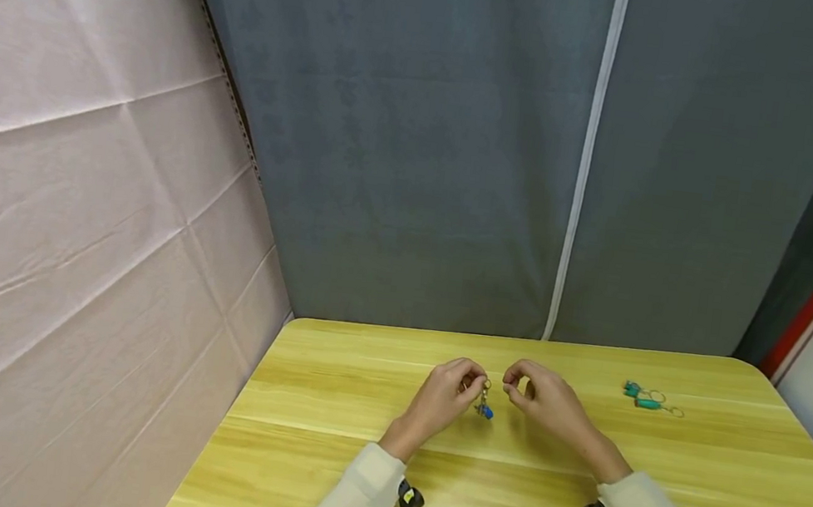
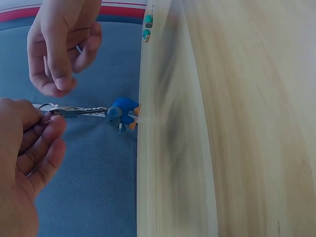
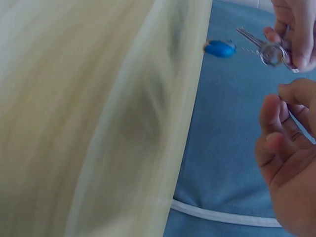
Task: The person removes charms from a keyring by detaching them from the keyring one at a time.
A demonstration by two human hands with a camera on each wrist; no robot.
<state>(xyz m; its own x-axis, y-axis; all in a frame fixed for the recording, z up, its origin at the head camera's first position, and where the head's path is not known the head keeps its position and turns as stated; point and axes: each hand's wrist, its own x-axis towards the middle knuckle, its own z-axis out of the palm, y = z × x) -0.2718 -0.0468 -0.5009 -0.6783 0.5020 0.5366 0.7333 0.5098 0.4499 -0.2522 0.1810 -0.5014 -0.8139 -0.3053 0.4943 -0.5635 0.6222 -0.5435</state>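
One blue elephant keychain (image 2: 122,109) (likely light, swingy): left hand (image 1: 440,394) fingers pinch its ring (image 1: 487,384), probably best hold; right hand (image 1: 550,399) fingers loosely curled, empty.

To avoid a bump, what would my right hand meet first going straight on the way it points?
Likely the ringed end of the keychain pinched in your left hand, though depth is unclear.

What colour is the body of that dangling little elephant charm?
Blue: the elephant charm shows best in the left wrist view, its head greyer.
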